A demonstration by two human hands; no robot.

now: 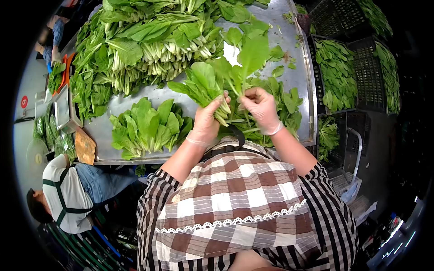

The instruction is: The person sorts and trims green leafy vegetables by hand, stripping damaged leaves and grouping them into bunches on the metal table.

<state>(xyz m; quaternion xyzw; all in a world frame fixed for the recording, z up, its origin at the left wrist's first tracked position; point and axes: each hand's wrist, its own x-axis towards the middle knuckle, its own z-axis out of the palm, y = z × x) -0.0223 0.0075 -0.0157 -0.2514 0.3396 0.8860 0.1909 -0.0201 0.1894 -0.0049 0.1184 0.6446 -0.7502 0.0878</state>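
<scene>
Leafy-green bunch (202, 80) gripped in left hand (208, 119): broad green leaves fanned toward 11 o'clock, pale stem ends directed toward 5 o'clock. Broad-leaved sprig (253, 55), pinched by right hand (263, 111), positioned at bunch's 2 o'clock, leaves pointed toward 12 o'clock.

A shiny metal table (277, 20) is seen at the top, a round red sign (24, 102) is stuck on a pale wall or floor (28, 81) at the left, and grey floor (379, 156) and bright lights (410, 239) are seen at the right.

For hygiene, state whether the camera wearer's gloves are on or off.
On: left hand and right hand both show clear glove cuffs.
</scene>
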